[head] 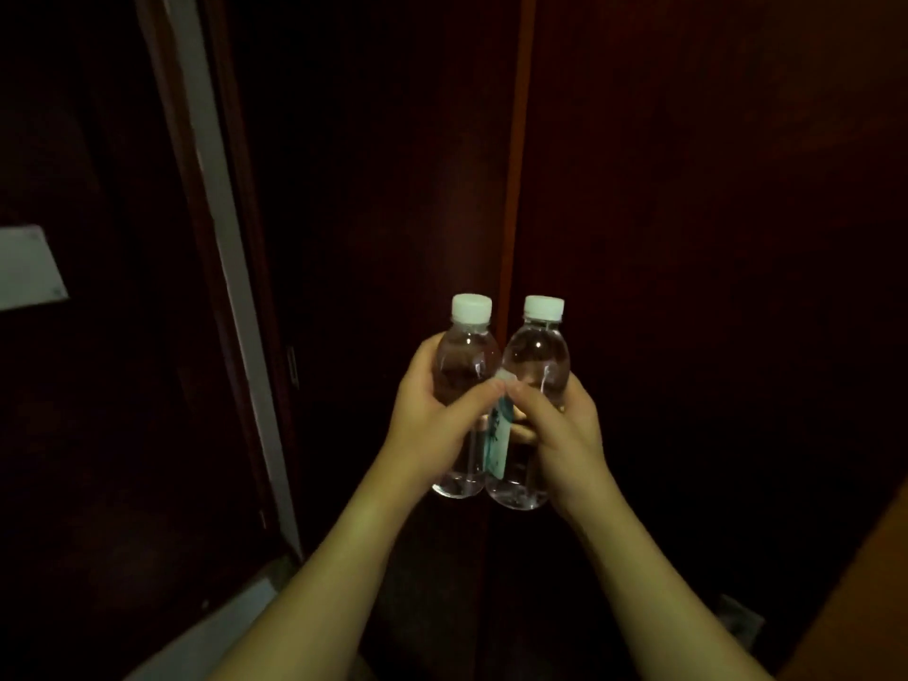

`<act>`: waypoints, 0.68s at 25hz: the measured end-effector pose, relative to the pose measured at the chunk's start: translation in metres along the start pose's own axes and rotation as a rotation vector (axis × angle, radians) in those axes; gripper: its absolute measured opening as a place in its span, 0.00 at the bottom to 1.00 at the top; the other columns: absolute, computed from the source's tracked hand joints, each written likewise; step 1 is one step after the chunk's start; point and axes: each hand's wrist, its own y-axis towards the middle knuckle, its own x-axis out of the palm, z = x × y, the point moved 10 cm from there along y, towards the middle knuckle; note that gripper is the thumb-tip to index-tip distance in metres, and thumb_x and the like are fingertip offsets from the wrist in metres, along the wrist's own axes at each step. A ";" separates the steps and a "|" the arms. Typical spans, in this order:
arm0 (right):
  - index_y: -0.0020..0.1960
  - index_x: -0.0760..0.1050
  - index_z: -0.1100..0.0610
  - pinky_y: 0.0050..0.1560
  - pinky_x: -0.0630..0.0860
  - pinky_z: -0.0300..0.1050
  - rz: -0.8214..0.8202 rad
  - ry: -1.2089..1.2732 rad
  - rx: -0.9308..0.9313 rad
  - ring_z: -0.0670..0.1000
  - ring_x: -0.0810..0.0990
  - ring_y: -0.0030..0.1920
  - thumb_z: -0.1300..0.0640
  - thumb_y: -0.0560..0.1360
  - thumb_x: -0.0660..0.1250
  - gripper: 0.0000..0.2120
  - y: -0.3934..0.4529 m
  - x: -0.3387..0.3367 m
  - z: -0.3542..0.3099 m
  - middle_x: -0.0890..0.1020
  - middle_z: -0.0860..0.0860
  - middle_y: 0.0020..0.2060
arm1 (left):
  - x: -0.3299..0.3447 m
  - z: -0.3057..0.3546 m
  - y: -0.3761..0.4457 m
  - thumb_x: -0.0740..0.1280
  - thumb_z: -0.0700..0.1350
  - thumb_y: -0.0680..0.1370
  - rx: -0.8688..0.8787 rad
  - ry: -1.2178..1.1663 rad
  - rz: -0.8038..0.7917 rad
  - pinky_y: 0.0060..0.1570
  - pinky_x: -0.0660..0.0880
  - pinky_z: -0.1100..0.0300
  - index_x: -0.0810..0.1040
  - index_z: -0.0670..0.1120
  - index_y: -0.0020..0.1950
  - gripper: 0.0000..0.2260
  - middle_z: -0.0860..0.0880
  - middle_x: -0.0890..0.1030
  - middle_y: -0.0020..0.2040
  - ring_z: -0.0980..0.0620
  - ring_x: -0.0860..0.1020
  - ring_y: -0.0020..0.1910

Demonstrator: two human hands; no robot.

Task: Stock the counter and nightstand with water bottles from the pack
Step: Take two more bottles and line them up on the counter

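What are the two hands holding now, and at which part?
The left hand grips the left water bottle around its middle; the right hand grips the right water bottle likewise.

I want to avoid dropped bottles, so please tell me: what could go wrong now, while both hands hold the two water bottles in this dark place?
1. The left bottle and right bottle press side by side in the air; a bump between them might loosen a grip.
2. The left hand and right hand each grip a bottle, so neither is free to catch a slip.
3. The surroundings are very dark, so a surface edge could be misjudged.
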 end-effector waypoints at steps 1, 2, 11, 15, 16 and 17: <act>0.53 0.79 0.59 0.45 0.83 0.49 -0.011 0.009 -0.026 0.56 0.87 0.47 0.52 0.68 0.76 0.17 0.002 -0.001 -0.029 0.86 0.56 0.46 | 0.007 0.025 0.004 0.70 0.36 0.75 0.020 -0.012 -0.005 0.42 0.80 0.62 0.74 0.43 0.63 0.17 0.51 0.83 0.49 0.55 0.84 0.48; 0.52 0.80 0.59 0.46 0.83 0.52 -0.028 0.020 -0.037 0.58 0.87 0.48 0.53 0.69 0.76 0.15 0.003 -0.003 -0.050 0.86 0.57 0.47 | 0.011 0.044 0.005 0.70 0.36 0.76 0.030 -0.023 0.002 0.40 0.80 0.61 0.75 0.43 0.61 0.14 0.50 0.83 0.49 0.54 0.84 0.47; 0.56 0.78 0.65 0.41 0.79 0.51 0.090 -0.062 -0.109 0.58 0.86 0.45 0.59 0.66 0.74 0.21 -0.042 -0.065 -0.148 0.85 0.60 0.45 | 0.084 0.126 -0.007 0.76 0.41 0.67 0.124 -0.171 -0.141 0.39 0.79 0.60 0.79 0.43 0.51 0.14 0.50 0.83 0.42 0.53 0.83 0.42; 0.56 0.77 0.65 0.37 0.77 0.47 0.347 -0.189 -0.111 0.52 0.84 0.40 0.60 0.65 0.73 0.22 -0.103 -0.135 -0.176 0.84 0.56 0.43 | 0.168 0.131 -0.026 0.75 0.40 0.67 0.123 -0.305 -0.376 0.38 0.79 0.59 0.79 0.47 0.45 0.10 0.50 0.82 0.39 0.52 0.81 0.39; 0.56 0.77 0.64 0.37 0.78 0.46 0.427 -0.232 -0.113 0.52 0.84 0.41 0.59 0.65 0.73 0.21 -0.124 -0.156 -0.185 0.84 0.56 0.44 | 0.192 0.134 -0.037 0.75 0.38 0.68 0.120 -0.338 -0.441 0.37 0.79 0.60 0.79 0.47 0.45 0.10 0.51 0.82 0.38 0.52 0.81 0.38; 0.55 0.78 0.62 0.39 0.80 0.46 0.506 -0.275 -0.113 0.52 0.84 0.43 0.58 0.65 0.74 0.20 -0.148 -0.178 -0.195 0.84 0.56 0.45 | 0.216 0.139 -0.051 0.75 0.36 0.70 0.118 -0.373 -0.509 0.37 0.78 0.60 0.78 0.46 0.45 0.09 0.52 0.82 0.37 0.53 0.81 0.38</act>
